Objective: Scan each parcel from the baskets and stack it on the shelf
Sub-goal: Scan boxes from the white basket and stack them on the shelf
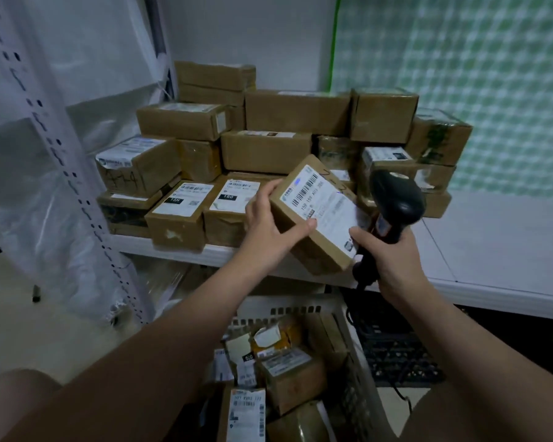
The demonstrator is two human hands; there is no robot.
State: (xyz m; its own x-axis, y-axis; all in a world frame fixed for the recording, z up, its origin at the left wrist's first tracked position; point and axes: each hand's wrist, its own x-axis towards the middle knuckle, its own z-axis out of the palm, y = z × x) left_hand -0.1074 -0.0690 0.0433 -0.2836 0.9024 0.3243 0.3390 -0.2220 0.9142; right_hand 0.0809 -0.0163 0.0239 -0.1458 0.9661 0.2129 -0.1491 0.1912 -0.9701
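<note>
My left hand [270, 223] grips a brown cardboard parcel [313, 215] by its left side, thumb on the white barcode label. The parcel is tilted, held in front of the shelf. My right hand [385, 255] holds a black handheld scanner [393, 205] by its handle, its head just right of the parcel's label. Behind them, several brown parcels [268, 148] are stacked on the white shelf [492, 244]. Below, a white slotted basket [358, 362] holds several more parcels [288, 374].
A white perforated shelf upright [61, 173] with plastic sheeting stands at the left. The right part of the shelf board is bare. A black crate [396, 352] sits under the shelf to the right of the basket. A green-checked wall is at the back right.
</note>
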